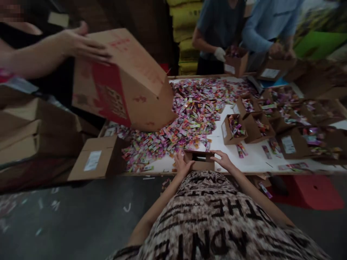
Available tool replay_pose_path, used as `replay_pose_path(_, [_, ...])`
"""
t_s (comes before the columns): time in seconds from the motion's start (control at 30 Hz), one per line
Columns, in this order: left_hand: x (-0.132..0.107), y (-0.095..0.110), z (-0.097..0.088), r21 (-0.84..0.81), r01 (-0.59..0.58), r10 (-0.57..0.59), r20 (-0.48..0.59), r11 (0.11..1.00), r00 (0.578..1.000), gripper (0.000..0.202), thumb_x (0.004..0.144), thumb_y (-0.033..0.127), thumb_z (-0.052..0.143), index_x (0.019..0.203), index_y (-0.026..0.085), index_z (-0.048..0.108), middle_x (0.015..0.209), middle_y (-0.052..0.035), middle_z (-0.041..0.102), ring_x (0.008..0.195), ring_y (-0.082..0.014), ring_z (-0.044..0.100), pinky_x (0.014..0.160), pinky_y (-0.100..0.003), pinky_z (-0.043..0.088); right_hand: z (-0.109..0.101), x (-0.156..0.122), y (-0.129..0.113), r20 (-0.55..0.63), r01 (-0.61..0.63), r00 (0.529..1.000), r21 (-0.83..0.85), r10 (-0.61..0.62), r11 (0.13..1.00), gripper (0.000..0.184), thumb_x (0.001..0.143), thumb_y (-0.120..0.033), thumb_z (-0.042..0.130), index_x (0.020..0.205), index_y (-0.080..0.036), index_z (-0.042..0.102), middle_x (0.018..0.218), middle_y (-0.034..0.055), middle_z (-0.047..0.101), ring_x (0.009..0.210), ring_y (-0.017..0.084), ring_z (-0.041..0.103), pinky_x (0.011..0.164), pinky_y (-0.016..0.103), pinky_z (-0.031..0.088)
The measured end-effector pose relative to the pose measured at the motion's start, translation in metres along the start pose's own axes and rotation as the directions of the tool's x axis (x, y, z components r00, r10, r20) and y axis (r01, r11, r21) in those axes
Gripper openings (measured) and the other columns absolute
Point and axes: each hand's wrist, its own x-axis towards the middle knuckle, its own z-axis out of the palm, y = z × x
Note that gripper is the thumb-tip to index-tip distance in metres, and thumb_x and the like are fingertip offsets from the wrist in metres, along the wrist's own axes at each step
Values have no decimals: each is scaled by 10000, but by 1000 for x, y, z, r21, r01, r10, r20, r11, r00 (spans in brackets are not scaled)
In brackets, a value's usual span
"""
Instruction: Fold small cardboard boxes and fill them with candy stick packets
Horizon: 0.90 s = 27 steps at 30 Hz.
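A small open cardboard box (204, 165) stands at the near edge of the table, right against my body. My left hand (183, 163) grips its left side, fingers along the wall. On the opposite side, my right hand (222, 161) holds the right wall with its fingertips at the rim. The part of the box's inside that shows looks dark with a pale strip; its bottom cannot be made out. Just beyond it lies a wide heap of small wrapped packets (189, 115), pink, purple and green.
At left a person tips a large carton (146, 104) over the heap. Filled small boxes (234, 128) stand at right, a closed box (93, 155) at left. Two people handle boxes (235, 63) across the table. A red stool (318, 191) is below right.
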Motion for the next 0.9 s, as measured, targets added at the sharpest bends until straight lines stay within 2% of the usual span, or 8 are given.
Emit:
replay_pose_path(0.07, [-1, 3, -5, 127, -65, 64, 8, 990, 998, 938, 702, 371, 902, 1512, 200, 461, 1588, -227, 355, 1490, -439, 317, 1179, -631, 325, -9, -1, -5, 82, 141, 987, -74, -135, 987, 370, 899, -453, 719, 1206, -252, 759, 1130, 101, 754, 1057, 266, 683, 973, 434, 527])
replay_pose_path(0.13, [-1, 7, -7, 221, -261, 243, 109, 940, 964, 684, 782, 309, 849, 1416, 251, 598, 1599, -184, 396, 1508, -448, 288, 1201, -691, 240, -13, -4, -8, 167, 269, 956, -160, -243, 950, 280, 930, -430, 692, 1118, -248, 791, 1073, 109, 759, 1015, 272, 676, 940, 438, 525])
replay_pose_path(0.23, [6, 13, -2, 229, -545, 481, 282, 807, 830, 267, 903, 208, 708, 1157, 280, 752, 1449, -118, 597, 1446, -387, 411, 1211, -735, 158, -10, -8, -7, 282, 372, 911, -257, -299, 892, 184, 950, -344, 663, 924, -232, 807, 1002, 119, 743, 972, 271, 646, 872, 419, 516])
replay_pose_path(0.33, [15, 15, 6, 80, -671, 600, 381, 737, 704, 194, 974, 190, 587, 1038, 219, 768, 1217, -117, 714, 1239, -276, 585, 1167, -584, 385, -1, -6, 0, 251, 314, 938, -326, -238, 892, 100, 898, -237, 703, 828, -214, 770, 953, 100, 717, 935, 253, 616, 839, 392, 491])
replay_pose_path(0.4, [19, 16, 9, 3, -680, 624, 392, 734, 676, 233, 995, 191, 533, 1023, 183, 764, 1133, -129, 722, 1131, -246, 609, 1068, -482, 489, 6, -2, 4, 197, 252, 962, -358, -191, 899, 94, 851, -197, 735, 757, -202, 726, 912, 83, 693, 907, 240, 594, 820, 370, 474])
replay_pose_path(0.7, [30, 42, 17, 148, -495, 365, 505, 856, 782, 178, 784, 51, 640, 911, 147, 718, 1106, -131, 673, 1096, -288, 576, 1016, -468, 427, 12, 14, -2, 294, 185, 951, -299, -94, 936, 164, 779, -193, 702, 631, -189, 632, 820, 89, 685, 861, 231, 589, 809, 351, 472])
replay_pose_path(0.8, [47, 45, 14, -67, -305, 296, 505, 950, 811, 159, 726, 89, 724, 870, 157, 731, 1031, -97, 700, 1051, -263, 616, 972, -398, 468, -2, 54, -7, 208, -123, 972, 66, 107, 990, 248, 762, -424, 744, 700, -192, 679, 744, 53, 688, 756, 209, 611, 758, 350, 508])
replay_pose_path(0.9, [59, 38, 0, -296, -25, 177, 500, 955, 848, 157, 773, 238, 753, 914, 171, 755, 991, -73, 741, 987, -236, 660, 940, -356, 499, -1, 120, -22, 14, -342, 916, 552, 402, 761, 454, 683, -626, 767, 791, -197, 666, 729, 41, 684, 704, 195, 627, 734, 363, 554])
